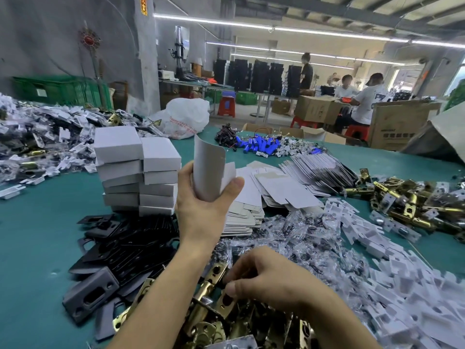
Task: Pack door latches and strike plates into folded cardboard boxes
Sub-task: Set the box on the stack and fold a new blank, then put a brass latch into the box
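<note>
A left hand [203,197] grips a curled cardboard box blank [210,167] just right of the stack of folded boxes [136,172]. Nearer than the stack, the right hand [266,280] pinches a brass door latch [208,290] in its fingers. Squeezing the blank open first should ease loading.

Head camera looks forward and down across the table [37,235], close above left hand [201,205] and right hand [266,278].

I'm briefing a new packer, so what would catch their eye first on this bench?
The left hand holds up a curled white box blank at centre. Behind it, to the left, stands a stack of folded boxes. Nearest the camera, the right hand pinches a brass latch in a pile.
</note>
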`<state>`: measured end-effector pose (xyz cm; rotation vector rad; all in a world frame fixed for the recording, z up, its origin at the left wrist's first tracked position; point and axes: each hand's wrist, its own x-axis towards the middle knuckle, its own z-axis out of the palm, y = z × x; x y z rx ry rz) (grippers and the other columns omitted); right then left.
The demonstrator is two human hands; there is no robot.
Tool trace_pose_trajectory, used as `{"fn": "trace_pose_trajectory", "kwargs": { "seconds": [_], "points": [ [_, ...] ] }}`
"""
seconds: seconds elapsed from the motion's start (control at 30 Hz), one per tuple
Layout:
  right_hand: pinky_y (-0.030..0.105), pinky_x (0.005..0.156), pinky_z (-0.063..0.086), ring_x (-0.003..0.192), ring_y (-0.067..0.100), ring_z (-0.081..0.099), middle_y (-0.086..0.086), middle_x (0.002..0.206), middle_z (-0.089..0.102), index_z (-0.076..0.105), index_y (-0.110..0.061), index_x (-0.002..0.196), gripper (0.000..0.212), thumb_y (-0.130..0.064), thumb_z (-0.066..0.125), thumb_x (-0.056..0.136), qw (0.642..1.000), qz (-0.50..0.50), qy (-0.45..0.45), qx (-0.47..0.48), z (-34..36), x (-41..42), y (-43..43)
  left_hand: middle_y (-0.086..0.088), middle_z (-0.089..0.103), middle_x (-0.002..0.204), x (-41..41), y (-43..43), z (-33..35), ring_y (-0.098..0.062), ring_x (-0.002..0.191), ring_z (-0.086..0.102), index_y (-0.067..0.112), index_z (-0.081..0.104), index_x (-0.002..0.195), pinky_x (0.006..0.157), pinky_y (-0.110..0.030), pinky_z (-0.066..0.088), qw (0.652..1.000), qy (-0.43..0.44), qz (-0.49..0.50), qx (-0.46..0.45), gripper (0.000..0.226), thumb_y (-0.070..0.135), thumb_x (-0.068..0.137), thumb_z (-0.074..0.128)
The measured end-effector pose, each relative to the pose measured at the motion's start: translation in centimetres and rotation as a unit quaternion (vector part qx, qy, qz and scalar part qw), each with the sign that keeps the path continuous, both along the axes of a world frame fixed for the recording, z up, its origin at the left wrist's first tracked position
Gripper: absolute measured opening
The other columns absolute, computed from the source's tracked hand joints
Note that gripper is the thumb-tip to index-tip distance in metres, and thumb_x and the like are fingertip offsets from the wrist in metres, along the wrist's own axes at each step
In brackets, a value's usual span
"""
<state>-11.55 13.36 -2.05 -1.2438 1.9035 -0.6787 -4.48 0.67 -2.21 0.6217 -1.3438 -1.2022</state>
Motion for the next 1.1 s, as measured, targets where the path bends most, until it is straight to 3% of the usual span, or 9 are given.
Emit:
{"fn": "trace_pose_trajectory", "kwargs": {
  "seconds": [0.2,0.3,0.47,0.63,0.83,0.93,1.1],
  "points": [
    [0.024,0.062,0.05,0.061,0.004,0.063,-0.006,0.07,0.072,0.073,-0.02,0.08,0.009,-0.018,0.07,0.089,0.996,-0.052,-0.037,-0.067,0.7,0.1,0.2,0.026,0.068,0.096,0.5,0.1,1.5,-0.001,0.086,0.068,0.047,0.042,0.108,0.069,-0.018,0.052,0.999,0.032,0.014,0.001,0.077,0.06,0.047,0.087],
    [0.015,0.06,0.046,0.06,-0.004,0.064,-0.013,0.069,0.071,0.072,-0.025,0.081,0.014,-0.021,0.066,0.092,0.989,-0.064,0.05,-0.12,1.0,0.6,0.0,0.022,0.07,0.096,0.6,0.3,2.3,-0.003,0.085,0.069,0.046,0.042,0.11,0.067,-0.015,0.052,0.999,0.052,0.012,-0.003,0.077,0.057,0.049,0.088],
    [0.012,0.069,0.046,0.078,0.0,0.064,-0.009,0.084,0.073,0.074,-0.024,0.095,0.012,-0.022,0.063,0.094,0.973,-0.013,0.143,-0.182,1.6,1.6,0.0,0.017,0.072,0.098,0.9,0.4,2.9,-0.007,0.089,0.07,0.049,0.043,0.107,0.068,-0.016,0.052,0.998,0.07,-0.002,0.003,0.075,0.056,0.048,0.089],
    [0.022,0.079,0.045,0.088,0.004,0.059,-0.009,0.089,0.069,0.073,-0.024,0.099,0.013,-0.023,0.06,0.096,0.94,-0.001,0.222,-0.259,2.5,2.2,0.3,0.011,0.072,0.101,1.2,0.6,3.7,-0.01,0.091,0.07,0.042,0.045,0.114,0.071,-0.02,0.054,0.996,0.092,-0.003,0.001,0.077,0.053,0.052,0.089],
    [0.029,0.077,0.05,0.084,-0.001,0.06,-0.015,0.085,0.068,0.07,-0.029,0.096,0.013,-0.021,0.06,0.097,0.907,-0.107,0.217,-0.345,3.5,0.7,1.3,0.012,0.072,0.102,1.5,0.7,4.4,-0.005,0.089,0.069,0.045,0.045,0.109,0.069,-0.013,0.051,0.994,0.108,-0.01,-0.005,0.066,0.039,0.062,0.092],
    [0.026,0.073,0.047,0.081,0.0,0.059,-0.011,0.086,0.067,0.069,-0.029,0.097,0.016,-0.018,0.058,0.097,0.896,-0.141,0.215,-0.361,3.9,-0.2,1.6,0.008,0.071,0.108,1.5,0.9,4.2,-0.009,0.094,0.069,0.041,0.045,0.115,0.07,-0.014,0.051,0.996,0.088,-0.03,-0.002,0.072,0.044,0.059,0.09],
    [0.031,0.072,0.06,0.081,0.012,0.07,-0.005,0.086,0.07,0.068,-0.029,0.093,0.02,-0.012,0.058,0.096,0.895,-0.162,0.126,-0.396,4.5,-1.6,2.2,0.011,0.069,0.108,1.5,1.0,3.9,-0.01,0.095,0.068,0.04,0.043,0.123,0.07,-0.017,0.053,0.998,0.046,-0.036,-0.01,0.083,0.058,0.053,0.086]
  ]
}}
